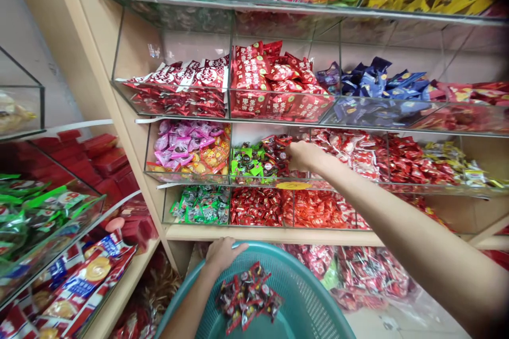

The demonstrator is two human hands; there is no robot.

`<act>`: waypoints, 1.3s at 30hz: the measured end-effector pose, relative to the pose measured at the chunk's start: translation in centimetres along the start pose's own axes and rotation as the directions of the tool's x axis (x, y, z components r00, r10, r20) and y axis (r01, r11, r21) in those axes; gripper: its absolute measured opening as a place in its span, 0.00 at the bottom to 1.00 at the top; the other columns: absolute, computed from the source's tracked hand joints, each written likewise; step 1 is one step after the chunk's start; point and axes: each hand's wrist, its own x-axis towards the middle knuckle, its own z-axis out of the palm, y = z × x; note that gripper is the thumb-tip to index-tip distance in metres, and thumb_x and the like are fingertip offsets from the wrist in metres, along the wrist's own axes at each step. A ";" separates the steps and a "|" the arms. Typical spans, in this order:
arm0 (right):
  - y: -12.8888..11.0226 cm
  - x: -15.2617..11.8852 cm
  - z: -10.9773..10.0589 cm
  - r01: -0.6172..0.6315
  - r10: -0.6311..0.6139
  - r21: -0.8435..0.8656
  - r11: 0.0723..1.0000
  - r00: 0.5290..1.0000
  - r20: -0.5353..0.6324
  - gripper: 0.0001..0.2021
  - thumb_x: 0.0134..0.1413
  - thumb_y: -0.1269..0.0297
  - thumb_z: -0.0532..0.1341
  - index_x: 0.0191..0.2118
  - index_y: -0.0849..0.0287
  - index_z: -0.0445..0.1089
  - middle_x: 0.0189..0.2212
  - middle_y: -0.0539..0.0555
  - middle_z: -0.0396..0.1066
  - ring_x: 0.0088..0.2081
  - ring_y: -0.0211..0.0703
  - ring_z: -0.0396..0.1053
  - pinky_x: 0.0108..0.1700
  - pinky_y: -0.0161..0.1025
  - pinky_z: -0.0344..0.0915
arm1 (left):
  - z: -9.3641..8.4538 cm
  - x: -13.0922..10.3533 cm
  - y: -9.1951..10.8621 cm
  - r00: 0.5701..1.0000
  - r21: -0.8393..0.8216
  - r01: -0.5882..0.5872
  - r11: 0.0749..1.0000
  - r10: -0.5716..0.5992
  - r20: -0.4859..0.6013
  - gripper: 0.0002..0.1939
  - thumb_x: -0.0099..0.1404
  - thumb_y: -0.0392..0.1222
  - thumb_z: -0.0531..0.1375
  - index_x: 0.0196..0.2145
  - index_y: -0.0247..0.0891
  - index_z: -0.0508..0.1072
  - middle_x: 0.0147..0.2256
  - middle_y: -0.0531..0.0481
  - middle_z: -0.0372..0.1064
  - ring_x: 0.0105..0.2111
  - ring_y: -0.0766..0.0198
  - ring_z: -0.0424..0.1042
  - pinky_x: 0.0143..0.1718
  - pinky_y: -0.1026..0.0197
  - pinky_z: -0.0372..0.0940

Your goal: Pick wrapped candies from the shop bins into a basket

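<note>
My left hand (225,253) is closed over the far rim of a teal plastic basket (314,280). Inside the basket lies a loose pile of dark red and brown wrapped candies (250,296). My right hand (304,157) reaches into a clear bin on the shelf, its fingers curled at matching dark red candy packets (277,145). The fingertips are partly hidden, but the hand looks closed on some packets. Just left of them in the bin are green and black candy packets (248,161).
Clear-fronted bins hold purple candies (183,140), red packets (278,82) and blue packets (382,82). A yellow price tag (293,185) sits below my right hand. Bagged sweets (374,270) lie under the wooden shelf edge (278,234). Another rack with snack packs (91,275) stands left.
</note>
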 end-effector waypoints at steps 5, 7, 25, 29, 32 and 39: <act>0.9 -4.9 -0.1 0.267 -0.229 0.225 0.937 0.957 -0.179 0.12 0.53 0.67 0.58 0.44 0.58 0.71 0.40 0.57 0.74 0.41 0.48 0.71 0.44 0.42 0.66 | -0.1 -0.1 0.3 1.000 0.009 0.000 1.000 0.000 0.023 0.36 0.58 0.70 0.44 0.40 0.40 0.76 0.42 0.40 0.74 0.44 0.48 0.71 0.42 0.55 0.64; 0.1 -6.9 2.5 0.389 -0.352 0.526 0.756 0.920 -0.173 0.13 0.54 0.63 0.57 0.45 0.57 0.70 0.40 0.54 0.74 0.39 0.43 0.72 0.42 0.39 0.68 | -0.1 -0.2 0.4 1.000 0.015 0.002 1.000 -0.003 0.030 0.35 0.58 0.70 0.43 0.40 0.40 0.76 0.42 0.40 0.74 0.45 0.48 0.71 0.42 0.55 0.64; -11.6 -11.4 28.0 0.089 -0.508 0.907 0.411 0.849 0.147 0.12 0.52 0.70 0.54 0.43 0.59 0.68 0.31 0.50 0.73 0.20 0.36 0.69 0.21 0.31 0.63 | 0.1 -0.5 0.6 1.000 0.046 0.020 0.999 -0.020 0.016 0.35 0.58 0.71 0.44 0.36 0.41 0.76 0.39 0.42 0.75 0.42 0.50 0.72 0.41 0.57 0.64; -11.9 -11.8 27.8 0.118 -0.481 0.869 0.481 0.864 0.149 0.14 0.52 0.71 0.54 0.44 0.56 0.70 0.32 0.52 0.75 0.29 0.43 0.73 0.36 0.37 0.67 | 0.1 -0.6 0.5 1.000 0.043 0.020 0.999 -0.021 0.012 0.35 0.58 0.70 0.44 0.36 0.40 0.76 0.40 0.41 0.75 0.43 0.50 0.72 0.42 0.57 0.64; -11.9 -12.2 27.1 0.152 -0.448 0.829 0.538 0.885 0.129 0.16 0.49 0.73 0.56 0.44 0.55 0.71 0.42 0.55 0.73 0.45 0.49 0.70 0.48 0.40 0.62 | 0.1 -0.7 0.5 1.000 0.036 0.012 0.999 -0.012 0.007 0.33 0.58 0.69 0.45 0.36 0.40 0.76 0.40 0.42 0.75 0.43 0.50 0.72 0.42 0.57 0.64; -10.0 -12.0 21.0 0.341 -0.467 0.719 0.606 0.884 -0.026 0.16 0.53 0.70 0.56 0.48 0.54 0.70 0.49 0.56 0.69 0.49 0.48 0.68 0.48 0.40 0.62 | -0.2 -0.7 0.3 1.000 0.025 -0.008 1.000 0.008 -0.001 0.30 0.61 0.65 0.45 0.36 0.40 0.76 0.39 0.41 0.75 0.43 0.49 0.72 0.40 0.57 0.64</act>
